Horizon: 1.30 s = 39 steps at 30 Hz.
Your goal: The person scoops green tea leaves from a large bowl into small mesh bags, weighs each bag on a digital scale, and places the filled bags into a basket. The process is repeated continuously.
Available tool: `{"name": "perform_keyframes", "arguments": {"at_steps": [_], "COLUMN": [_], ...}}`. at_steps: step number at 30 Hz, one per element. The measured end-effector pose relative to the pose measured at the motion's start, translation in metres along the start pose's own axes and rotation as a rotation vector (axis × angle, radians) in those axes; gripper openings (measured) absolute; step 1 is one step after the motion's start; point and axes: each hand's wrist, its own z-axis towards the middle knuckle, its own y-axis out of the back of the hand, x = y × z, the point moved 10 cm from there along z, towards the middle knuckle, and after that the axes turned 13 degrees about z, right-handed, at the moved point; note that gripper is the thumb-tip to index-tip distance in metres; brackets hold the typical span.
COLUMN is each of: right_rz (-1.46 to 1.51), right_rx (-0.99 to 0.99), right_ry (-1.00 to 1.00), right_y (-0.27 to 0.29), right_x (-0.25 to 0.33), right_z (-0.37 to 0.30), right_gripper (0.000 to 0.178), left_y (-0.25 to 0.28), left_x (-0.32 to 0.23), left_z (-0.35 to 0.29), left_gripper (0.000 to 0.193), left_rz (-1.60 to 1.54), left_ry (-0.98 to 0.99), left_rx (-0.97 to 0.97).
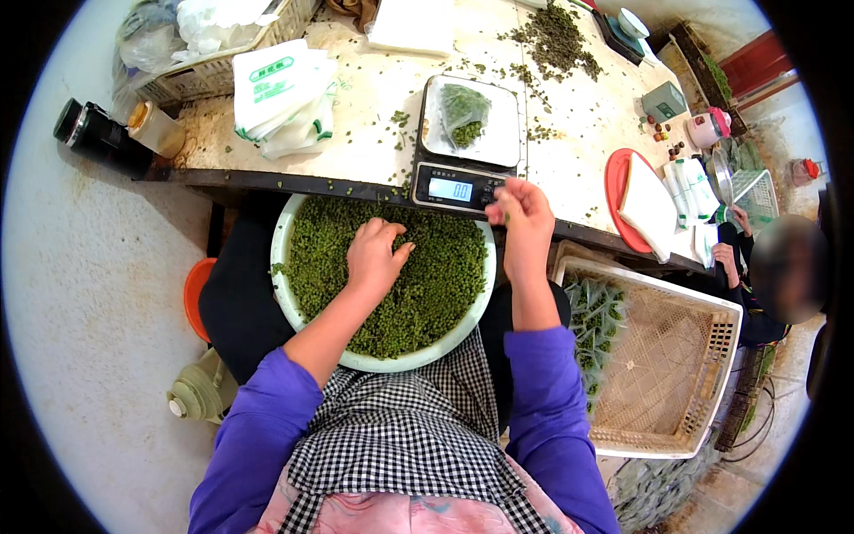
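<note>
A round pale basin (pixel 281 267) rests on my lap, filled with small green peppercorns (pixel 427 303). My left hand (pixel 374 256) lies on the peppercorns, thumb apart from the fingers; some fingertips are partly sunk among them. Beside the display of a digital scale (pixel 433 183), my right hand (pixel 520 209) is raised with its fingers pinched together. A speck of green shows at its fingertips, too small to name. On the scale's white pan sits a clear plastic bag (pixel 464 114) with green peppercorns inside.
White plastic bags (pixel 277 93) lie left of the scale, near a black flask (pixel 102 138). Loose dark peppercorns (pixel 560 44) are heaped at the back. To my right, a plastic crate (pixel 658 356) holds filled bags (pixel 592 329). A co-worker's hands (pixel 731 254) are at the far right.
</note>
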Motion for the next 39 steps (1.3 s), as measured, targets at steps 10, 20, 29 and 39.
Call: {"name": "perform_keyframes", "arguments": {"at_steps": [10,20,29,39], "right_rz": [-0.029,-0.243,-0.53,-0.488], "right_rx": [0.194,0.278,0.238,0.292], "right_ry": [-0.138,-0.042,0.395,0.47], "right_y": [0.01,0.012,0.001,-0.006], "right_x": [-0.058,-0.082,-0.033,-0.033], "right_z": [-0.066,-0.093,-0.097,-0.097], "right_gripper": [0.012,0.014,0.013,0.014], "left_y": [-0.035,-0.038,0.057,0.075], "left_x": [0.031,0.025,-0.059,-0.129], "left_z": [-0.018,-0.037,0.004,0.108], "left_gripper": [0.005,0.014,0.022,0.027], "left_rz": [-0.863,-0.934,0.021,0.199], "left_ry": [0.358,0.422,-0.295,-0.398], "left_rx": [0.325,0.394,-0.151,-0.592]}}
